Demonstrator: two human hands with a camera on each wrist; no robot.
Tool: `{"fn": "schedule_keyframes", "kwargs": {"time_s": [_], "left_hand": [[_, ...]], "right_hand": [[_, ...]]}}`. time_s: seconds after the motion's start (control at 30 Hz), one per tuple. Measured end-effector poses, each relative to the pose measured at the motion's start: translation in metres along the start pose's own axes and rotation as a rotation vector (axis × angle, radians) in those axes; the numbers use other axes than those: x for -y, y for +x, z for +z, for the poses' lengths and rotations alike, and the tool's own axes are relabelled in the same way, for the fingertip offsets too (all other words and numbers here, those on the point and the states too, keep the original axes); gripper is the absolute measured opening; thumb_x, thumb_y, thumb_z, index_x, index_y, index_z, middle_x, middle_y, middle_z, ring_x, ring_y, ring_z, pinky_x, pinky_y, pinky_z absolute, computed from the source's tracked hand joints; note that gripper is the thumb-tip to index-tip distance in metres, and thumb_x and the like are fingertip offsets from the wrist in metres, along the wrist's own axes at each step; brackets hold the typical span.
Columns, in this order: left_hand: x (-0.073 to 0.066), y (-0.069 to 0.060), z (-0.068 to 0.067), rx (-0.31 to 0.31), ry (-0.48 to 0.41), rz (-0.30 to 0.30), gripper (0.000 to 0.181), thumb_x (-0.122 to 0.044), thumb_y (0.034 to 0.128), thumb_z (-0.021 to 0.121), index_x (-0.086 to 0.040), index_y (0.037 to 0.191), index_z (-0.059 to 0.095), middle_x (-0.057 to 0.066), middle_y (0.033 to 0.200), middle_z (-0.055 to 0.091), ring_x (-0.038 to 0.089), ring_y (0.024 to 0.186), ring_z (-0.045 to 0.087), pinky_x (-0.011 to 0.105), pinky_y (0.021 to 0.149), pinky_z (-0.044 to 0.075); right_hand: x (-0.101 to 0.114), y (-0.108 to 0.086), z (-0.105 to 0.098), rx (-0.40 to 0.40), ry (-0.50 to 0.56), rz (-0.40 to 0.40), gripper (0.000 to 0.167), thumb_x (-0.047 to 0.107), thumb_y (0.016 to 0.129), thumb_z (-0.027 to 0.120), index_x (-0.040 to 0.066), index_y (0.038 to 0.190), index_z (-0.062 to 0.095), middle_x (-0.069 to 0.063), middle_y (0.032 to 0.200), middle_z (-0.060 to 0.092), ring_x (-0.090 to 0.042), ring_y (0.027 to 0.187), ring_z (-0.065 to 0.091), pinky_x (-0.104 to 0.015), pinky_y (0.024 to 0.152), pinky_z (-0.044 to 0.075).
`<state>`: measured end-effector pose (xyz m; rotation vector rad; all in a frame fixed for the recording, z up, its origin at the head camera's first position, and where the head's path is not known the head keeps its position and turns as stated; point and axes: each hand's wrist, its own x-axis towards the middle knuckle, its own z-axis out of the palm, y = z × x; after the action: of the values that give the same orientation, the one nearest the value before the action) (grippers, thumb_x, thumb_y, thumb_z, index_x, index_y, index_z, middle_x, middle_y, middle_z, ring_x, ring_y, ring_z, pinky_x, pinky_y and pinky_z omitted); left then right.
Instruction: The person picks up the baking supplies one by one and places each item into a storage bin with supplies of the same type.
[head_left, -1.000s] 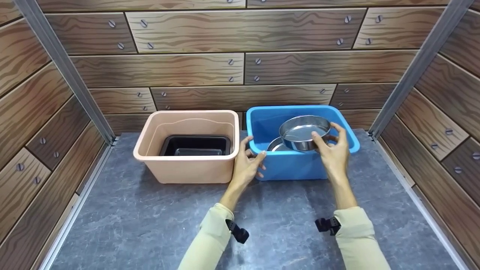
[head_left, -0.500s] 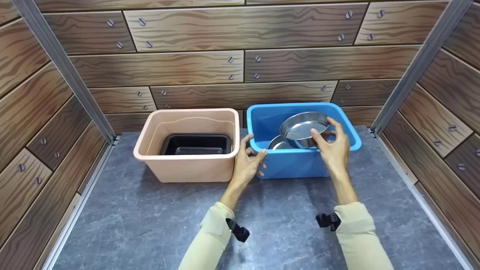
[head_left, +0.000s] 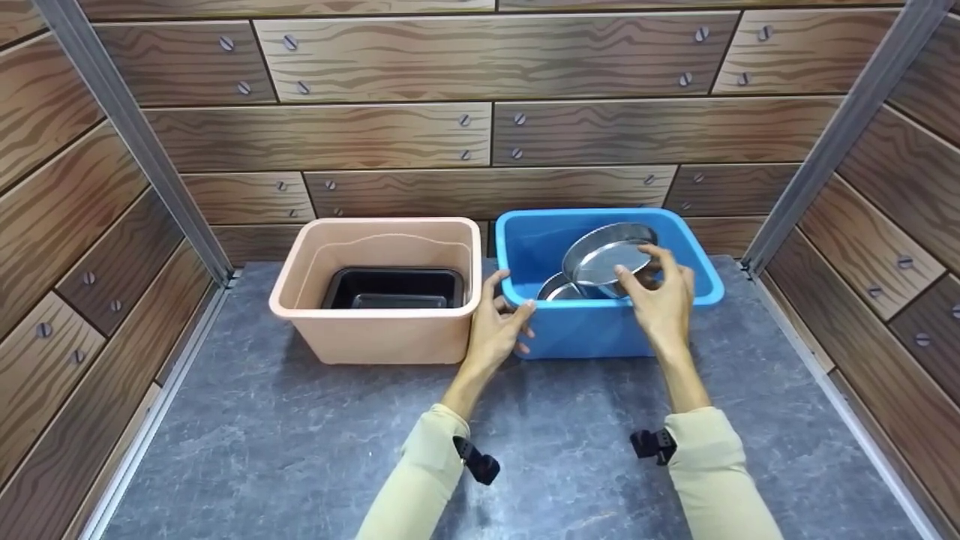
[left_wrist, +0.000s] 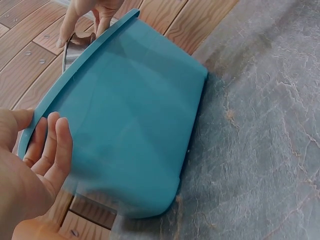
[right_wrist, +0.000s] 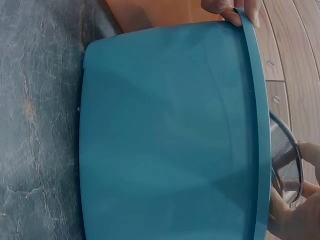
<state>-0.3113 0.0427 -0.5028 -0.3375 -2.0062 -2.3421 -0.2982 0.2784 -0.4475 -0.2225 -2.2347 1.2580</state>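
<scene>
My right hand grips a round metal cake pan by its right side, thumb and fingers on its wall. The pan is tilted, its left side lower, over the inside of a blue plastic bin. Below it, a second round metal pan lies in the bin, partly hidden by the held pan and the front rim. My left hand holds the bin's rim at the front left corner. In the left wrist view, the left fingers bend at the bin's outer wall under the rim.
A peach plastic bin stands close to the left of the blue one. Inside it is a black rectangular pan. Both bins stand on a grey marbled table, with a wood-patterned wall behind.
The held pan has tipped, its left side sinking further into the blue bin, and my right hand has shifted slightly left. The left hand stays on the rim.
</scene>
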Motion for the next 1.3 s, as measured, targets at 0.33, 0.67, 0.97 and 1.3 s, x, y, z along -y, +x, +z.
{"fn": "schedule_keyframes", "kwargs": {"time_s": [0.33,0.67,0.97,1.3], "left_hand": [[0.0,0.0,0.002,0.005,-0.02,0.025,0.066,-0.007,0.0975,0.072,-0.014,0.154,0.038,0.015,0.087,0.066,0.024,0.056,0.066,0.027,0.036,0.052],[-0.002,0.0,0.003,0.009,-0.011,0.014,0.067,-0.01,0.0978,0.073,-0.016,0.155,0.039,0.008,0.085,0.065,0.023,0.057,0.065,0.03,0.038,0.054],[0.0,-0.003,0.0,-0.017,0.014,0.005,0.067,-0.01,0.0985,0.072,-0.016,0.156,0.038,0.009,0.086,0.064,0.014,0.055,0.064,0.025,0.037,0.052],[-0.002,-0.004,0.003,-0.017,-0.005,-0.015,0.066,-0.013,0.1002,0.071,-0.022,0.157,0.038,0.008,0.088,0.062,0.017,0.059,0.065,0.041,0.044,0.06]], "right_hand": [[0.004,-0.004,0.0,0.035,0.018,0.014,0.051,0.023,0.094,0.078,0.013,0.142,0.061,-0.016,0.123,0.05,-0.03,0.106,0.057,-0.033,0.083,0.05],[0.004,-0.01,0.002,0.09,0.071,0.007,0.05,0.014,0.096,0.076,0.009,0.143,0.06,-0.03,0.144,0.039,-0.044,0.134,0.048,-0.047,0.112,0.051],[-0.009,-0.015,0.001,0.126,0.181,-0.025,0.05,0.009,0.097,0.074,0.005,0.145,0.058,-0.028,0.142,0.044,-0.042,0.135,0.052,-0.041,0.116,0.048],[-0.019,-0.024,-0.001,0.127,0.463,-0.104,0.048,-0.004,0.098,0.067,-0.004,0.144,0.055,-0.014,0.139,0.056,-0.027,0.134,0.053,-0.038,0.12,0.042]]}}
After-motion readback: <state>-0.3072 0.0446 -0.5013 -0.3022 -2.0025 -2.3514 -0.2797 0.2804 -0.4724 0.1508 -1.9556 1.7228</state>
